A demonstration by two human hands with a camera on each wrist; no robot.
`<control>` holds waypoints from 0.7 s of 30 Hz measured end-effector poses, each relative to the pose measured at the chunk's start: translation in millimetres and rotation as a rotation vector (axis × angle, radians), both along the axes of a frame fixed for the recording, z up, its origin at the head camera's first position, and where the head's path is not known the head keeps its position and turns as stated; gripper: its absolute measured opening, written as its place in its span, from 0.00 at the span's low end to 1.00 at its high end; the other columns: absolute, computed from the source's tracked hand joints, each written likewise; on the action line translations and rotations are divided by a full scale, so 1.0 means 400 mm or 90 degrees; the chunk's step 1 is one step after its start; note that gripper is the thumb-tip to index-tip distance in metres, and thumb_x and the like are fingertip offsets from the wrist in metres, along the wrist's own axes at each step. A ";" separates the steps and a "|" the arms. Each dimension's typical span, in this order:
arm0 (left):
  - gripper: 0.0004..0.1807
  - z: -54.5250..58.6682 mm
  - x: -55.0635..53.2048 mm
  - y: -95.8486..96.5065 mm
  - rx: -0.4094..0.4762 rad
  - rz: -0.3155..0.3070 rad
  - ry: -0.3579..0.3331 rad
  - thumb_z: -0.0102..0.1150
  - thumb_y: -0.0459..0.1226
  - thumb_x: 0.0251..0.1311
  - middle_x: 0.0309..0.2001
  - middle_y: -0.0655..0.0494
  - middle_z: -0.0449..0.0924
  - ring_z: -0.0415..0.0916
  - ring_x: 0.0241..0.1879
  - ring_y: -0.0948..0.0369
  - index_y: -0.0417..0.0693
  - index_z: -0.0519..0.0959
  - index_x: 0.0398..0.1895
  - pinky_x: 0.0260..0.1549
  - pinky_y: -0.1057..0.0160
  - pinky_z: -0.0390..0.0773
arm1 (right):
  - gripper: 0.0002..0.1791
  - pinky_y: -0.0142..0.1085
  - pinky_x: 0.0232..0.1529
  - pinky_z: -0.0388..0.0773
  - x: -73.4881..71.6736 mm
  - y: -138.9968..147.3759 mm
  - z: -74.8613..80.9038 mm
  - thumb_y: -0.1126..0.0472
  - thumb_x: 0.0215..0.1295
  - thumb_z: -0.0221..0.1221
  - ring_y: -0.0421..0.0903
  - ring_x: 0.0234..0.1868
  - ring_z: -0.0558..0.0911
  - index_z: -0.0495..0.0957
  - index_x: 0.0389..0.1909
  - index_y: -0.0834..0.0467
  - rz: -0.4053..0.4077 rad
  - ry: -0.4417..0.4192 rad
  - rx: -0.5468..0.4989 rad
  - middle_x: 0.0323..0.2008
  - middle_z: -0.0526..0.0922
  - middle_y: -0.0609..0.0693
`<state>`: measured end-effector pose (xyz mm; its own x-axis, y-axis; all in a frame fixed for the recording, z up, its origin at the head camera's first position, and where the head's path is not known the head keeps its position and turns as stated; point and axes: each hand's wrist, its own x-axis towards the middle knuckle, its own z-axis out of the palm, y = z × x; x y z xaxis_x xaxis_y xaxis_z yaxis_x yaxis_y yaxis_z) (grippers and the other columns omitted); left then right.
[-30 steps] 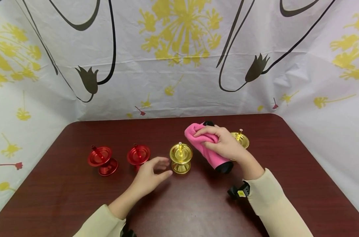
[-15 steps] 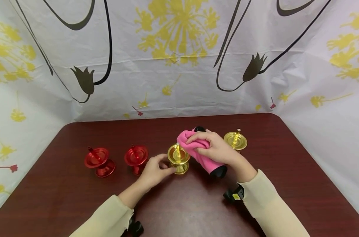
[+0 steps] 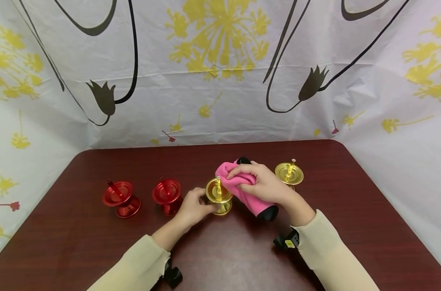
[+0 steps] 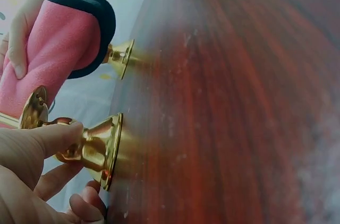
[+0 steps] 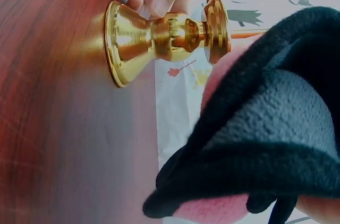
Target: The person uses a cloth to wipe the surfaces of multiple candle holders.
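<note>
A gold candle holder with a round dish and a central spike stands upright on the table. My left hand holds it by the narrow stem; the thumb and fingers around the stem show in the left wrist view. Bunched in my right hand is a pink cloth with black edging. The cloth is at the right side of the holder's dish; whether it touches the rim is unclear. Much of the right wrist view is filled by the cloth's black edge, beside the holder's flared base.
Two red candle holders stand to the left, the outer one nearer the table's left side. Another gold candle holder is behind my right hand. A patterned white sheet hangs behind the dark red table.
My left hand has moved right and taken hold of the gold candle holder by its stem. My right hand has brought the pink cloth left, close to the dish.
</note>
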<state>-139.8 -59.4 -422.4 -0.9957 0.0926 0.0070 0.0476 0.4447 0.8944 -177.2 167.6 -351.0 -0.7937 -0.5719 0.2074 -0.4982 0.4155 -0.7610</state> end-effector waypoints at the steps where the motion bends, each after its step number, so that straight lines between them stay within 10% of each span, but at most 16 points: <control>1: 0.18 0.001 0.000 0.000 0.000 -0.001 -0.003 0.76 0.32 0.44 0.35 0.48 0.76 0.67 0.26 0.61 0.39 0.85 0.41 0.24 0.67 0.69 | 0.13 0.33 0.40 0.77 0.000 0.000 0.000 0.65 0.63 0.65 0.49 0.46 0.73 0.84 0.43 0.43 0.000 0.002 0.000 0.47 0.81 0.52; 21: 0.15 0.013 -0.008 0.009 0.042 -0.035 -0.026 0.76 0.35 0.46 0.40 0.49 0.80 0.73 0.41 0.56 0.43 0.88 0.40 0.35 0.64 0.75 | 0.18 0.30 0.36 0.76 -0.028 0.030 -0.014 0.73 0.60 0.60 0.48 0.39 0.77 0.84 0.45 0.49 0.020 -0.032 -0.029 0.45 0.84 0.51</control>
<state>-142.9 -55.6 -417.3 -0.9887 0.1478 -0.0254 0.0334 0.3821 0.9235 -188.3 179.5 -356.7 -0.7853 -0.5876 0.1947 -0.4715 0.3639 -0.8033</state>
